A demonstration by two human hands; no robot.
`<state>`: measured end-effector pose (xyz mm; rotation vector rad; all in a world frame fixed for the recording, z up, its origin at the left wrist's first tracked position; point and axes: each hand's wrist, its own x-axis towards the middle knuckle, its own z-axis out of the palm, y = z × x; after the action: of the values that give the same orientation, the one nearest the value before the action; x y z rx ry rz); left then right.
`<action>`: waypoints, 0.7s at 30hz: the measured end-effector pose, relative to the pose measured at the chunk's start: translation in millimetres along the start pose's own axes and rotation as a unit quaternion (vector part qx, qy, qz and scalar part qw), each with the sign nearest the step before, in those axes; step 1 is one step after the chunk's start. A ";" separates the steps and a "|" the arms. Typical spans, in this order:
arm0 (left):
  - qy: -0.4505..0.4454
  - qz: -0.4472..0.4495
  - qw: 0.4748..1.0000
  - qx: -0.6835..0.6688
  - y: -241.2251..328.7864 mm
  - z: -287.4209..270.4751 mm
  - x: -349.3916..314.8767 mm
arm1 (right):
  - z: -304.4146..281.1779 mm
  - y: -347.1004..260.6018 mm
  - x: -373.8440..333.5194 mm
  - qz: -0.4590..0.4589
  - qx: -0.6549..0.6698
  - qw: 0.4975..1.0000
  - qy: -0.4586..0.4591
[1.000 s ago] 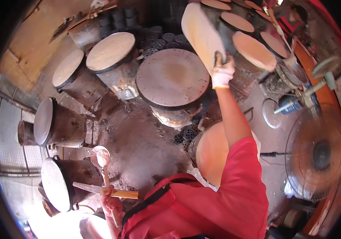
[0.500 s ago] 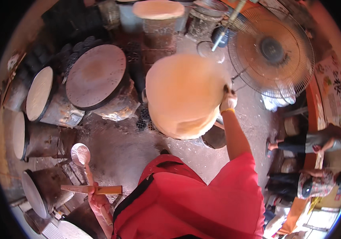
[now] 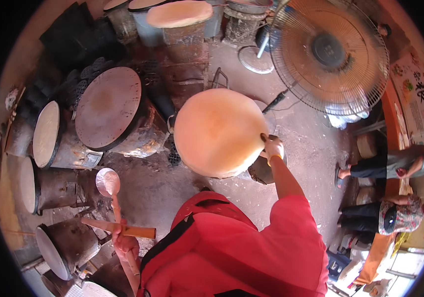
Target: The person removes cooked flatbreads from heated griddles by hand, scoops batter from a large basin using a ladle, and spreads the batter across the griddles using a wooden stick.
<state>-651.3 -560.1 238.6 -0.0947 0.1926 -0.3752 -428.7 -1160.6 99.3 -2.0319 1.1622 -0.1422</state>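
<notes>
A large, thin, pale-orange round flatbread (image 3: 217, 131) lies flat in front of me, on what looks like a thick stack of the same. My right hand (image 3: 273, 147), in a whitish glove with a yellow cuff, has its dark-tipped fingers closed at the right edge of the flatbread. At the lower left my left hand (image 3: 125, 242) is wrapped round the handle of a ladle (image 3: 108, 182), whose bowl holds something pale. Crossing that handle in the same grip is a flat, tapered scraper (image 3: 140, 231) with a wooden handle.
Drum stoves with round griddles, such as a large dark griddle (image 3: 108, 109), curve along my left. Another flatbread (image 3: 180, 14) tops a drum at the back. A standing fan (image 3: 328, 52) is at the far right. Two people, one in grey (image 3: 410, 166), stand at the right beside an orange-edged counter.
The flatbread, blurred and raised half a second ago, now rests flat and even. My right hand has come down and slightly left with its edge. The left hand keeps its grip.
</notes>
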 end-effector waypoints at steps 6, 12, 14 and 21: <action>0.031 0.101 0.994 0.006 -2.0 -3.8 -5.5 | 31.6 -105.0 5.4 -0.313 0.137 0.929 0.141; 0.022 0.218 0.972 -0.088 -15.3 -16.6 -17.5 | 208.5 -236.9 -153.1 -0.505 0.178 0.784 -0.316; 0.014 0.267 0.954 -0.134 -26.3 -24.0 -19.1 | 277.6 -217.8 -222.4 -0.497 0.148 0.659 -0.545; 0.237 0.487 0.829 -0.141 -54.8 -93.2 -7.2 | 280.2 -162.6 -454.3 -0.455 -0.226 0.033 -0.861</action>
<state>-696.3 -613.5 155.7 -0.1799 0.7525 0.6771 -454.7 -604.3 134.6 -1.0340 -1.8712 1.7126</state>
